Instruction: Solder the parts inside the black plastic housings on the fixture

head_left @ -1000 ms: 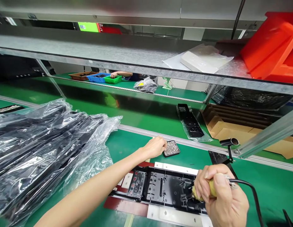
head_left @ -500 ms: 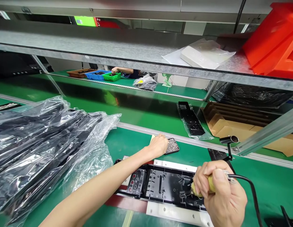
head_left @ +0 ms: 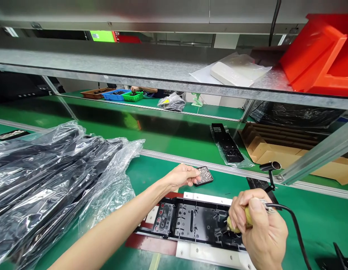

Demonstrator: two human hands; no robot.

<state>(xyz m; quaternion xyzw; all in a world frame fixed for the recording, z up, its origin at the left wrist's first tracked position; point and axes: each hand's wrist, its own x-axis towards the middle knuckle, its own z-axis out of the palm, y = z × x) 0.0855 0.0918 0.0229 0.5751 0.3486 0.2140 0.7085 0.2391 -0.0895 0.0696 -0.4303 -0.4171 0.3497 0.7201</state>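
Observation:
My left hand point(head_left: 185, 175) is at the left edge of a small black tray point(head_left: 209, 180) of tiny metal parts. Its thumb and fingers are pinched together; what is between them is too small to make out. Wrapped in my right hand point(head_left: 258, 225) is a yellow corded tool point(head_left: 248, 216), its lower end over the right part of a black plastic housing point(head_left: 200, 221). The housing lies in a fixture with white strips point(head_left: 210, 254) and reddish-brown pieces point(head_left: 154, 243). My right fingers hide part of the tool.
Plastic-wrapped black parts point(head_left: 58, 176) cover the left side. A metal bracket point(head_left: 271, 167) stands behind my right hand. A shelf edge point(head_left: 151, 79) crosses above, with a red bin point(head_left: 311, 56). Far back, a person's hand is at a green tray point(head_left: 133, 96).
My left hand has turned and drawn back slightly, showing its thumb and fingers pinched and more of the small tray. My right hand stays around the tool. The view has tilted up slightly.

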